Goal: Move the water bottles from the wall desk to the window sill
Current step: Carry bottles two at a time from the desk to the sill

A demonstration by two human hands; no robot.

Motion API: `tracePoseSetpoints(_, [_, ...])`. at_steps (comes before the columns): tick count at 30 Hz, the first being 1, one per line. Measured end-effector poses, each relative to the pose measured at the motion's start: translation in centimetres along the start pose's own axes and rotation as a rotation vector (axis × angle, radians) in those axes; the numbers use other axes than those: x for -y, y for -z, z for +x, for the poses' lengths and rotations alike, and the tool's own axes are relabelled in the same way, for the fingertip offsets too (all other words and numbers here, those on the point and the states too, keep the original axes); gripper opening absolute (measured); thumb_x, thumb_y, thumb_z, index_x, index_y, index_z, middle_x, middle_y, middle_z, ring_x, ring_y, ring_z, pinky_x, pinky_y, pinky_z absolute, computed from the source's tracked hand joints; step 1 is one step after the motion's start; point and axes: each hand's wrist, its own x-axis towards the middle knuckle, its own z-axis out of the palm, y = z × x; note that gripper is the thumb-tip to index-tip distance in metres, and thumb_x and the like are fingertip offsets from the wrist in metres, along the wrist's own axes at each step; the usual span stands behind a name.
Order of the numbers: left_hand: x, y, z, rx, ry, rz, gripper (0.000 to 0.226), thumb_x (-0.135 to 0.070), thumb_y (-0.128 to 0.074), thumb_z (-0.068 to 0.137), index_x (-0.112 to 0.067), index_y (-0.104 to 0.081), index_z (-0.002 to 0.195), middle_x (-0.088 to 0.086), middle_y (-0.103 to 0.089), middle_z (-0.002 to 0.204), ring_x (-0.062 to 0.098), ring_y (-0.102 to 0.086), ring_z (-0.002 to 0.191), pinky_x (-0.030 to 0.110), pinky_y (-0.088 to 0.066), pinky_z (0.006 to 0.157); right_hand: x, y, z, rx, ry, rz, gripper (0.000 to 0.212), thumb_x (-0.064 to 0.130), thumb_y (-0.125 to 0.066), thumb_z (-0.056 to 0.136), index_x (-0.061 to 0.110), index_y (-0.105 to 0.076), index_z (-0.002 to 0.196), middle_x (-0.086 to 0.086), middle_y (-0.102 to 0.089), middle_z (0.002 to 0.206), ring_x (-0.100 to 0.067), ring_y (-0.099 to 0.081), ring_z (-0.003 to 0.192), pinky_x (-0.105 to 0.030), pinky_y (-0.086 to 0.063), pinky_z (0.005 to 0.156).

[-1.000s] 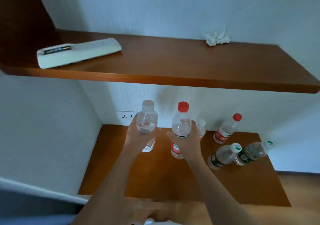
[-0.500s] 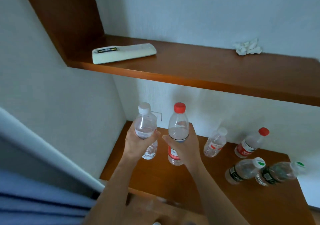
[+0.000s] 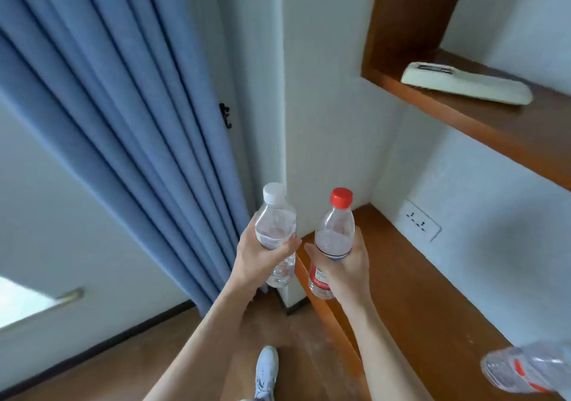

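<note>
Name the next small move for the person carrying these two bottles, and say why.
Probably keep turning left and carry both bottles toward the window. The left hand grips the white-capped bottle and the right hand the red-capped bottle, both upright and lifted clear of the desk. The blue curtain lies to the left; no sill is clearly in view yet.

Wooden desk [image 3: 432,323] bears one blurred bottle [image 3: 525,373].
</note>
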Motion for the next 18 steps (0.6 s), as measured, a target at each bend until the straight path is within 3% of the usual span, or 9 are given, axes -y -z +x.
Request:
tracePoseSetpoints(5, [0.2,9.1,-5.3,-0.361,0.062,0.028,0.036,-0.023,-0.081,0.067,-0.021,-0.065,0.099,-0.006,-0.072,0.083,0.01,-0.068,0.08,0.026,-0.053,0.073,1.7,-8.7,-2.1,0.339,0.034,0.033,0.059,0.037,-0.088,0.071,0.049,-0.048,0.113,0.034,-0.059,0.104,0.002,-0.059,0.104,-0.012,-0.05,0.08])
tracePoseSetpoints(10, [0.2,18.1,-12.4,-0.684,0.105,0.094,0.05,-0.029,-0.084,0.065,-0.025,-0.064,0.111,-0.001,-0.073,0.099,0.019,-0.07,0.095,0.041,-0.057,0.087,4.2,-18.3,-6.3,0.618,0.063,0.043,0.055,0.028,-0.089,0.069,0.051,-0.053,0.103,0.029,-0.064,0.1,0.01,-0.059,0.099,-0.024,-0.05,0.087])
tracePoseSetpoints(13, [0.5,22.6,-17.1,-0.889,0.146,0.118,0.057,-0.031,-0.085,0.062,-0.028,-0.063,0.115,-0.007,-0.073,0.099,0.01,-0.069,0.095,0.032,-0.056,0.085,5.7,-23.7,-10.0,0.777,0.107,0.06,0.054,0.022,-0.089,0.068,0.045,-0.053,0.101,0.027,-0.064,0.099,0.008,-0.06,0.097,-0.023,-0.05,0.086])
tracePoseSetpoints(18, [1.4,29.1,-24.0,-1.146,0.198,0.158,0.056,-0.034,-0.09,0.064,-0.032,-0.062,0.113,-0.018,-0.069,0.097,-0.008,-0.065,0.089,0.011,-0.049,0.072,7.5,-31.9,-16.4,1.001,0.19,0.058,0.057,0.023,-0.09,0.066,0.042,-0.053,0.104,0.033,-0.062,0.101,0.009,-0.059,0.098,-0.008,-0.045,0.081])
